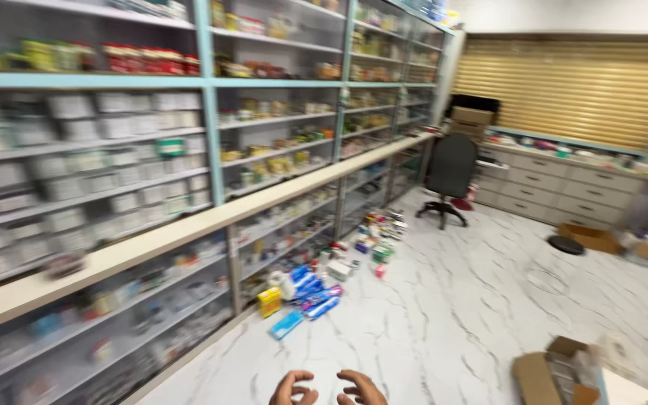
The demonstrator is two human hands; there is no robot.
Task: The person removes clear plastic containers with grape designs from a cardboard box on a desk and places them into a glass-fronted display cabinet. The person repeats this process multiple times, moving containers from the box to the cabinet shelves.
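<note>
Below, the left hand (292, 388) and right hand (361, 388) hang empty, fingers loosely curled, over the marble floor (459, 315); nearest lie the blue and yellow packets (298, 296) (heaped beside the shelving (151, 187)), well apart, calling for a forward reach.

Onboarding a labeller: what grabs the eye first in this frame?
The heap of small boxes and blue packets strewn on the white marble floor beside the long wall of stocked shelves. Next, the black office chair at the far end, and both hands, left hand and right hand, empty with curled fingers at bottom centre.
</note>
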